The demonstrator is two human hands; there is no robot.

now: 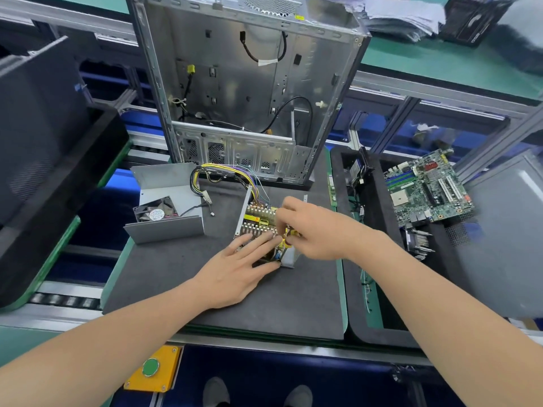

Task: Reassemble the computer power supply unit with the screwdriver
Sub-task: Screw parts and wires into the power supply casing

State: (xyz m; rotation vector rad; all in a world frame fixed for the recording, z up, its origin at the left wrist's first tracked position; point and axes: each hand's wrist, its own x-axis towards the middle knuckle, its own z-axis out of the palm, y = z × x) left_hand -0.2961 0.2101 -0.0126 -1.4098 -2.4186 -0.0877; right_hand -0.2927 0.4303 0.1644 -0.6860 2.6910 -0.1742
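The left hand (235,268) lies flat with its fingers straight, the fingertips pressing on the near edge of the open PSU (260,214). The right hand (316,227) reaches in from the right, fingers curled down over the yellow parts on the board. Whether they pinch anything I cannot tell.

The PSU sits uncovered in the middle of a dark mat (264,306), heatsinks up. A bundle of coloured wires (226,171) loops from its far end. Just left of it on the mat lies its grey cover (173,227), open side up, with a fan (155,212) inside.

Behind the PSU stands an open PC case (249,83). To the right, a black tray (370,324) holds a motherboard (426,189). At the near bench edge is a yellow box with a green button (150,367).
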